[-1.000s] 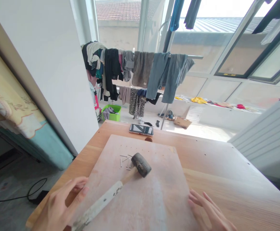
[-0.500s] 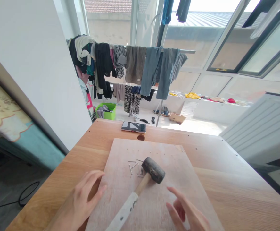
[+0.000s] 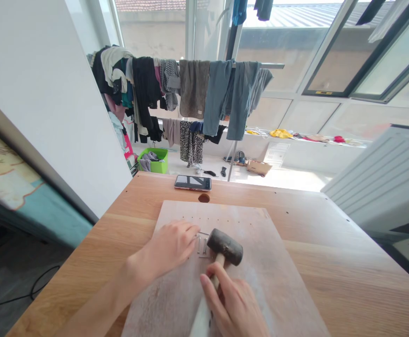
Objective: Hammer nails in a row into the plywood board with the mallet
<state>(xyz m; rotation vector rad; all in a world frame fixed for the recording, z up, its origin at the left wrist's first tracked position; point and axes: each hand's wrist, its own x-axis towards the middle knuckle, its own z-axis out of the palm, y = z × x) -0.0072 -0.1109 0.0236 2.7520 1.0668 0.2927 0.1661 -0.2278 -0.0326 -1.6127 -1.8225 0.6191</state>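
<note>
A rubber mallet (image 3: 225,246) with a black head and a pale handle lies over a whitish wooden board (image 3: 274,285). My right hand (image 3: 234,299) is closed around the upper part of its handle, just below the head. Several loose nails (image 3: 202,245) lie on the board left of the mallet head. My left hand (image 3: 174,243) reaches over these nails, its fingers bent and pressed together at the pile. What its fingertips hold, if anything, is hidden. A row of small dots (image 3: 208,218), nail heads or holes, runs along the board's far part.
The board rests on a wooden table (image 3: 331,252). Beyond it are a round hole (image 3: 203,198) in the tabletop and a phone (image 3: 193,183). Clothes (image 3: 193,89) hang on a rack behind the table, near a green basket (image 3: 160,164). A white panel (image 3: 376,168) stands at the right.
My left hand has moved from the board's left edge onto the nails. My right hand has moved left and taken hold of the mallet handle, which has swung slightly toward upright in view.
</note>
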